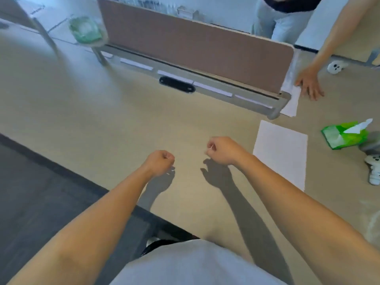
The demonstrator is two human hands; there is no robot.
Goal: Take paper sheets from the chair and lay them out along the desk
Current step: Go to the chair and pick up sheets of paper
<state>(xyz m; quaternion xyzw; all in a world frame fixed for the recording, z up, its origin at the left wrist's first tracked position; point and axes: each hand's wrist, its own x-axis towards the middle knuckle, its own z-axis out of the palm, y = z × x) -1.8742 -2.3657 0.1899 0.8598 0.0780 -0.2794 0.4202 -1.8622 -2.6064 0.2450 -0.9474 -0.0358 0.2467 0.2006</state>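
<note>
My left hand [159, 163] and my right hand [221, 150] hover side by side over the beige desk [102, 120], both with fingers curled into fists. No sheet shows in either hand; only small white flecks show at the fingertips. One white paper sheet [281, 155] lies flat on the desk just right of my right hand. A second sheet [291, 103] lies farther back at the end of the divider, with another person's hand [309, 84] resting beside it. The chair is not clearly in view.
A brown divider panel [195, 44] on a grey rail runs across the back of the desk, with a black cable slot [176, 84] in front. A green tissue pack [345, 134] and small white figures [373, 167] sit at the right. Dark floor [30, 192] lies left of the desk edge.
</note>
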